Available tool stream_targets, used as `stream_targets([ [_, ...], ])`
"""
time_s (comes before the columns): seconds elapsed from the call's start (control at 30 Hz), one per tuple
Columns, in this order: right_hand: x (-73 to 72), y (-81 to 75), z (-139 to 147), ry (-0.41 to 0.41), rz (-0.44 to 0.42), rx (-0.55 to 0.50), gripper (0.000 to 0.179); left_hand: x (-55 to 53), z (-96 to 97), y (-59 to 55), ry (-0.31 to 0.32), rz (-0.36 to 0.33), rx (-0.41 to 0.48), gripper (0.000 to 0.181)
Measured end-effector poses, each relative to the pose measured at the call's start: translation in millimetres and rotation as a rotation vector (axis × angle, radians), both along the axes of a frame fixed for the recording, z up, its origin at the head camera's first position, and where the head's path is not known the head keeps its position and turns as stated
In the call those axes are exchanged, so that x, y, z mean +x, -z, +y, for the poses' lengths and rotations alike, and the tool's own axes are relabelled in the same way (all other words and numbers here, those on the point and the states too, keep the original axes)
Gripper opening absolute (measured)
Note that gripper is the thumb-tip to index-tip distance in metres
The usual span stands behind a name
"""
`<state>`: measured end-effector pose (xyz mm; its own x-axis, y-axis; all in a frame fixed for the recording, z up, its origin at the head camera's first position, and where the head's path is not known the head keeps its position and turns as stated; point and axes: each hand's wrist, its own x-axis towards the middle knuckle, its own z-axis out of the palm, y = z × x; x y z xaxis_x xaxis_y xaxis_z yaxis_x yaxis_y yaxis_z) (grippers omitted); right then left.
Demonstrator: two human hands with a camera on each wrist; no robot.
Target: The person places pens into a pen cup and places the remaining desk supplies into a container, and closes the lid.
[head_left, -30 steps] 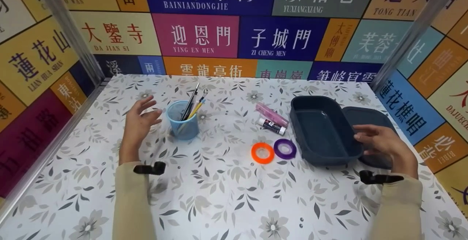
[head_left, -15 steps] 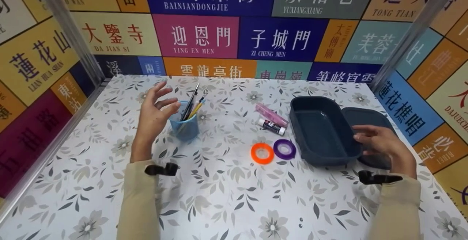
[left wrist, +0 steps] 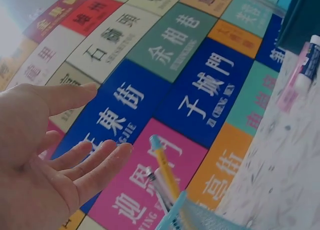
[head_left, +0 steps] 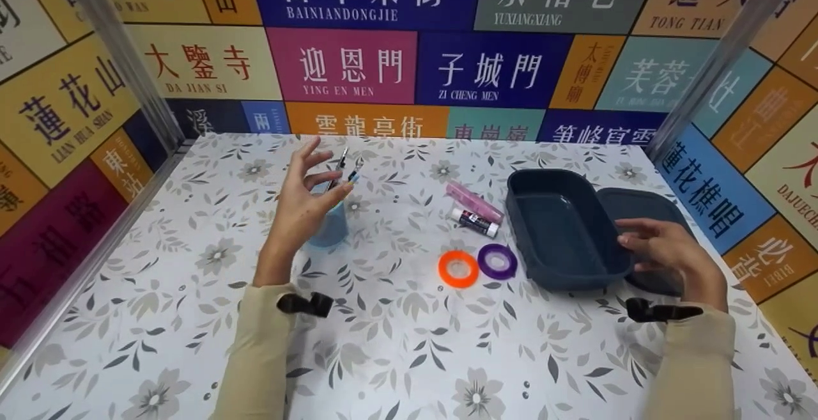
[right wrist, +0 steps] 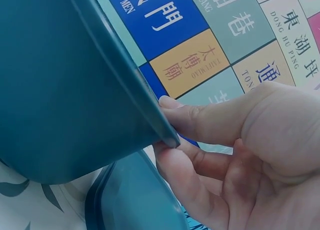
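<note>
My left hand (head_left: 300, 209) hovers in front of a light blue mesh pen cup (head_left: 329, 231), its fingers spread and holding nothing. Several pens and brushes (head_left: 343, 159) stick up out of the cup, partly hidden by that hand. In the left wrist view a yellow pen (left wrist: 167, 170) with a blue end rises beyond the fingers. At the right, my right hand (head_left: 671, 254) pinches the right rim of a dark blue lunch box (head_left: 575, 279) between thumb and index finger. The box appears empty and rests on the table.
A dark blue lid (head_left: 645, 199) lies right of the box, partly under it from this angle. Left of the box are a pink translucent stick-like item (head_left: 473, 199), a glue stick (head_left: 475, 222), an orange ring (head_left: 446, 269) and a purple ring (head_left: 484, 261). Printed walls surround the table.
My left hand has moved right, from beside the pen cup to in front of it, covering part of the cup. The right hand and the lunch box have stayed put.
</note>
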<state>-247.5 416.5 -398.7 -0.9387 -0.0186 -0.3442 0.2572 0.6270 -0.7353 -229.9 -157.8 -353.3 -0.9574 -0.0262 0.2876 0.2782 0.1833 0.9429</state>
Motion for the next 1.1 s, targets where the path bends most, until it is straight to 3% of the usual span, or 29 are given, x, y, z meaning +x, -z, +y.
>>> stream_targets([
  [0.4,2.0,-0.8,5,-0.023,-0.014,-0.012,0.072,-1.9,37.7,14.2,0.14,-0.006,-0.065,0.086],
  [0.53,1.3,-0.6,4,-0.024,-0.022,-0.017,0.071,-1.3,49.3,18.1,0.157,-0.032,-0.1,0.091],
  [0.63,1.0,0.1,4,-0.023,-0.03,-0.033,0.07,-2.0,57.0,22.5,0.162,-0.064,-0.115,0.093],
  [0.97,0.3,2.3,4,-0.014,-0.003,-0.023,0.07,-9.7,86.3,46.4,0.268,-0.174,-0.203,0.097],
  [1.1,0.3,3.2,5,-0.008,-0.007,-0.035,0.07,-14.2,92.6,55.3,0.312,-0.253,-0.172,0.094],
])
